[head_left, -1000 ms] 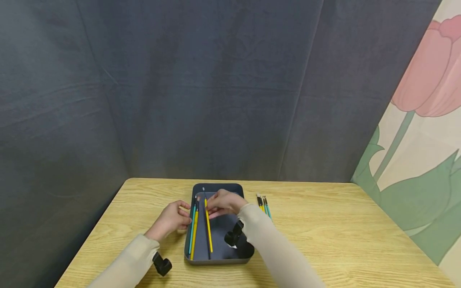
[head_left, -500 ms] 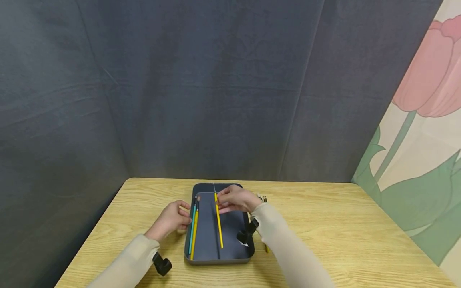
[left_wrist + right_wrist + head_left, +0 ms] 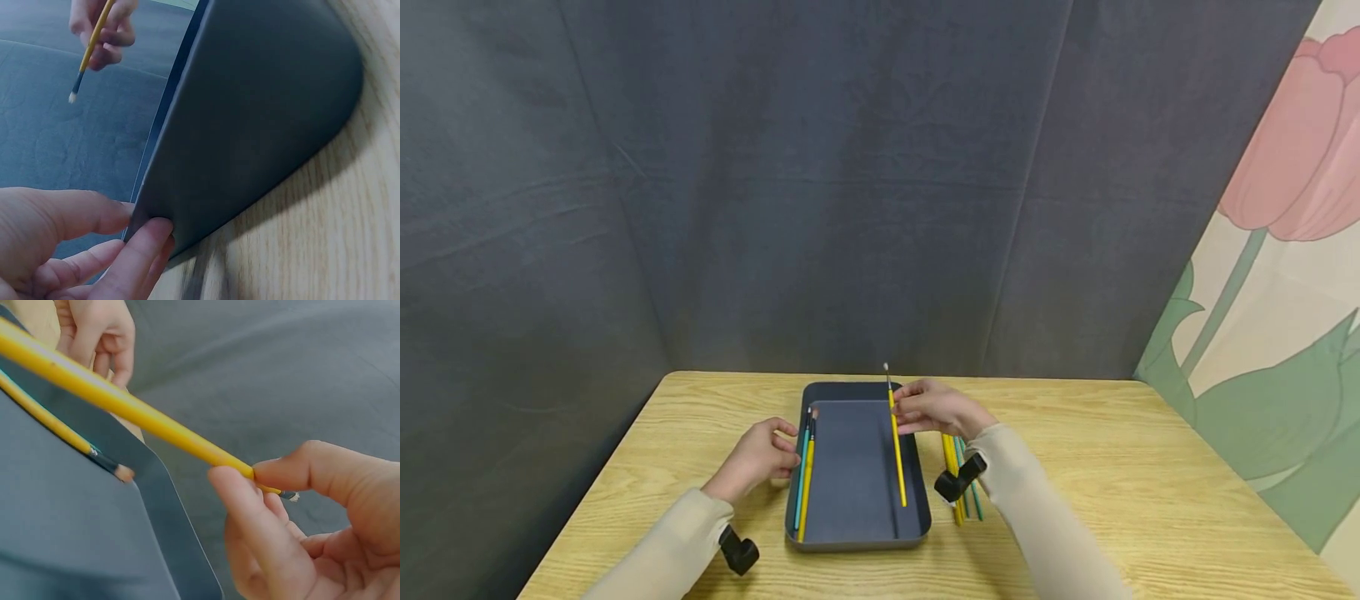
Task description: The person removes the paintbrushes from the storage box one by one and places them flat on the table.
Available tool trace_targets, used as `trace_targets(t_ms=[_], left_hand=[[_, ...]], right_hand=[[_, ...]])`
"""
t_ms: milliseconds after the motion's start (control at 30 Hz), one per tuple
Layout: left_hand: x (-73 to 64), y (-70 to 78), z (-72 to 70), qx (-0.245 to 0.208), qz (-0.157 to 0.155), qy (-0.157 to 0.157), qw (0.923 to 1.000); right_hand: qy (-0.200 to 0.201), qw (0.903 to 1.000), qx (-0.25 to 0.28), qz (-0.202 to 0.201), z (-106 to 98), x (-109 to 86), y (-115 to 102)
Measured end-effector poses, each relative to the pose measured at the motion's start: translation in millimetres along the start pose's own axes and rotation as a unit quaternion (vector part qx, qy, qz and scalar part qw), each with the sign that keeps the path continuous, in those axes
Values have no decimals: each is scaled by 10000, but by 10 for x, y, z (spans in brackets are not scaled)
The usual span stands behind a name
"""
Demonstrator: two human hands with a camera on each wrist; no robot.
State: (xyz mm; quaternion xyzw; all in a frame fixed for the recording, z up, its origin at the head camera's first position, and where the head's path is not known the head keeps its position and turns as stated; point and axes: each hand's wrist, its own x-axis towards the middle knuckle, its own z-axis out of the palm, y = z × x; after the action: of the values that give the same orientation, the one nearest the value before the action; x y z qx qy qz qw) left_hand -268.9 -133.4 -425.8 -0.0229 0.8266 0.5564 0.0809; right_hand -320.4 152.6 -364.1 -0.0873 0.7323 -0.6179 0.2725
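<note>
Carried farther right, the slim yellow-handled paintbrush (image 3: 897, 446) hangs over the right side of the dark-grey rectangular tray (image 3: 850, 483), the right hand (image 3: 942, 408) pinching the handle's far half (likely light, stiff, slick; best held clear of fragile bristles (image 3: 72, 97)), the left hand (image 3: 760, 454) pinching the left rim (image 3: 166, 134).

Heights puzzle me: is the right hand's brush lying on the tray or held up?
Held up: the right hand pinches the brush, its bristles clear of the tray in the left wrist view.
</note>
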Motion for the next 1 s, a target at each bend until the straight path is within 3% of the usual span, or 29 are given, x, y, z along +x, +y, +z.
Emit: trace_targets(t_ms=[167,800,1000], left_hand=[[4,-4,7,33,-146,41,9999],[-1,-7,5,42,-134,41,9999],[-8,-4,1,25,-90,41,9999]], right_hand=[[93,9999,-85,-89,-202,-108,76],[346,9987,-354,125,-807,-384,482],[-27,9996,-269,-35,-997,-417,619]])
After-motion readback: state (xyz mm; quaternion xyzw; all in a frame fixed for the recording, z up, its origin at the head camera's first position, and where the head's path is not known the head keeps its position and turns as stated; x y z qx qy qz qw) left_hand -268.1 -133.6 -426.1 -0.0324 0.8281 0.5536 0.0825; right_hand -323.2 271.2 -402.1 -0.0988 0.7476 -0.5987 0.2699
